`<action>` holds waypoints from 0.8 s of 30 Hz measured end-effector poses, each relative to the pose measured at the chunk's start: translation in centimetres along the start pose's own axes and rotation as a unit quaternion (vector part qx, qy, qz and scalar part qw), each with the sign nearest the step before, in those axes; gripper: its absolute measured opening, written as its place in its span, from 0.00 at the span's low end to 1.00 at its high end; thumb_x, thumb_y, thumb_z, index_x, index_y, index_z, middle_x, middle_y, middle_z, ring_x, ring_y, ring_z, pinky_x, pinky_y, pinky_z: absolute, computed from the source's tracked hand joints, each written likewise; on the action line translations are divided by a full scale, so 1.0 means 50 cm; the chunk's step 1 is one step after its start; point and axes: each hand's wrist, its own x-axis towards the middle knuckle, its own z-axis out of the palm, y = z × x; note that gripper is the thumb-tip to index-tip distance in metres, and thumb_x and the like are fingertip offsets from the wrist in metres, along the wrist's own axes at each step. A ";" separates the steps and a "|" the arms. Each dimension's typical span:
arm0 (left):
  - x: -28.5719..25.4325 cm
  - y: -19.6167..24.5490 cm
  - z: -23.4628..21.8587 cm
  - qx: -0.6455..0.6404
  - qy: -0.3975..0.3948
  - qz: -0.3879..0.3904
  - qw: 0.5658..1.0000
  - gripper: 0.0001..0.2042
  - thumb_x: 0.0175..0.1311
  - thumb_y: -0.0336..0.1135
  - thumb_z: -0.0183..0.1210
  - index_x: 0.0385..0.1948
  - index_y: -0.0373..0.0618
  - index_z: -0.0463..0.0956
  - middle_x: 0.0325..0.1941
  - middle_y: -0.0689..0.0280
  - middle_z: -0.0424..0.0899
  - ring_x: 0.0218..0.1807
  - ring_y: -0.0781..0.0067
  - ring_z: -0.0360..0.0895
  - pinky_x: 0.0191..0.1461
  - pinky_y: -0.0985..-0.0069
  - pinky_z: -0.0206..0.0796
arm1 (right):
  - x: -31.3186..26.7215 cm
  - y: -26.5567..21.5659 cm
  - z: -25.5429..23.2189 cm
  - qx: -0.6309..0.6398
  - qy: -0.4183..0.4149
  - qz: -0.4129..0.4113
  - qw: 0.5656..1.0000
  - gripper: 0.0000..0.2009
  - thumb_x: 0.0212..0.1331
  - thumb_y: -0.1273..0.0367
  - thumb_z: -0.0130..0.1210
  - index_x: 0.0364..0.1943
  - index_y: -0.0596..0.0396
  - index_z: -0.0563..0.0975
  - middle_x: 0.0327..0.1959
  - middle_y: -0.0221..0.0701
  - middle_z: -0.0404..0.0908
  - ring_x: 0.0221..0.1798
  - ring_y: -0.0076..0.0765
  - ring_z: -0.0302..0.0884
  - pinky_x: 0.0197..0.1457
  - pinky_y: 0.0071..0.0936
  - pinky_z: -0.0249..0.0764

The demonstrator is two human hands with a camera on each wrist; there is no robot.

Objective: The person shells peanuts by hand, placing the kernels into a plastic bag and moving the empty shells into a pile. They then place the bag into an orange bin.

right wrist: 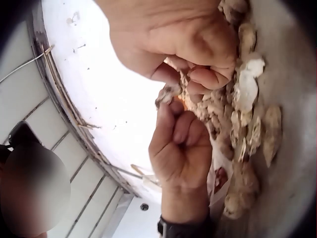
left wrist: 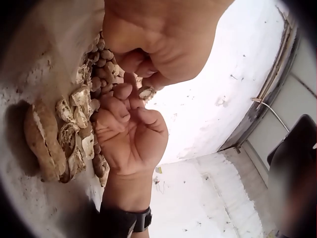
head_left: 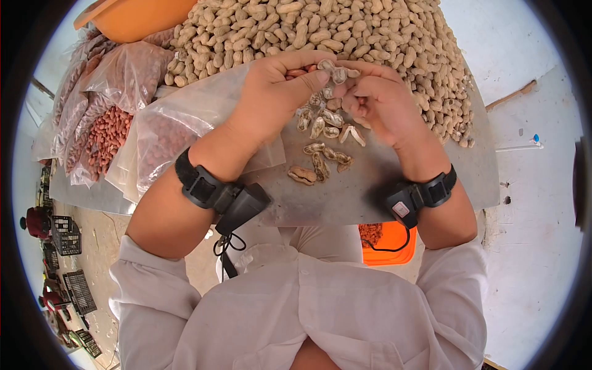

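Note:
Both hands meet above the grey table (head_left: 364, 197) and pinch one peanut pod (head_left: 333, 72) between them, its shell split open. My left hand (head_left: 313, 79) holds the pod under the thumb, and a few red kernels (head_left: 298, 72) show inside its curled fingers. My right hand (head_left: 354, 85) pinches the pod's other side with curled fingers. In the left wrist view the left hand (left wrist: 148, 69) is on top and the right hand (left wrist: 130, 124) below it, with shell (left wrist: 146, 92) between. In the right wrist view the shell (right wrist: 168, 94) sits between the right hand (right wrist: 198, 69) and the left hand (right wrist: 178, 129).
Empty shells (head_left: 325, 129) and a whole peanut (head_left: 302, 176) lie under the hands. A large pile of unshelled peanuts (head_left: 345, 31) fills the far side. Plastic bags of red kernels (head_left: 105, 132) lie at the left, with an orange bowl (head_left: 132, 15) behind and an orange container (head_left: 388, 243) below the table edge.

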 end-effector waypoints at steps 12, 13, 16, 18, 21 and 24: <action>0.002 0.005 -0.012 -0.111 -0.001 -0.030 0.993 0.10 0.57 0.29 0.57 0.39 0.37 0.77 0.18 0.76 0.69 0.18 0.87 0.58 0.20 0.87 0.48 | -0.012 -0.025 -0.009 -0.638 0.027 -0.069 0.767 0.13 0.41 0.65 0.58 0.33 0.56 0.79 0.30 0.39 0.78 0.36 0.44 0.76 0.40 0.34 0.71; 0.002 0.006 -0.011 -0.119 0.002 -0.030 0.992 0.09 0.57 0.29 0.57 0.38 0.38 0.77 0.18 0.75 0.70 0.18 0.87 0.59 0.20 0.87 0.48 | -0.012 -0.025 -0.008 -0.649 0.027 -0.066 0.757 0.13 0.41 0.65 0.58 0.33 0.56 0.79 0.31 0.39 0.78 0.37 0.44 0.76 0.41 0.34 0.71; 0.003 0.002 -0.009 -0.127 0.008 -0.040 0.991 0.07 0.60 0.30 0.55 0.35 0.38 0.77 0.19 0.75 0.67 0.18 0.87 0.57 0.20 0.87 0.47 | -0.009 -0.025 -0.005 -0.674 0.025 -0.061 0.736 0.13 0.42 0.65 0.57 0.32 0.56 0.79 0.32 0.40 0.78 0.38 0.45 0.76 0.42 0.35 0.71; 0.005 -0.005 -0.009 -0.136 0.015 -0.046 0.990 0.06 0.59 0.31 0.56 0.33 0.38 0.77 0.19 0.75 0.67 0.18 0.87 0.57 0.20 0.88 0.48 | -0.007 -0.022 -0.007 -0.677 0.024 -0.063 0.733 0.13 0.43 0.65 0.57 0.32 0.56 0.79 0.33 0.41 0.78 0.38 0.45 0.76 0.43 0.35 0.71; 0.007 -0.007 -0.010 -0.158 0.018 -0.056 0.986 0.06 0.56 0.30 0.59 0.32 0.38 0.77 0.19 0.74 0.70 0.17 0.86 0.59 0.19 0.87 0.49 | 0.000 -0.010 -0.018 -0.673 0.019 -0.080 0.735 0.11 0.46 0.66 0.54 0.33 0.57 0.79 0.33 0.41 0.78 0.38 0.46 0.76 0.43 0.36 0.71; 0.007 -0.010 -0.011 -0.163 0.015 -0.062 0.984 0.06 0.55 0.29 0.60 0.31 0.37 0.77 0.20 0.72 0.72 0.17 0.85 0.60 0.19 0.86 0.50 | 0.008 -0.001 -0.030 -0.658 0.030 -0.123 0.742 0.09 0.48 0.69 0.53 0.32 0.58 0.78 0.33 0.42 0.78 0.38 0.48 0.76 0.43 0.36 0.71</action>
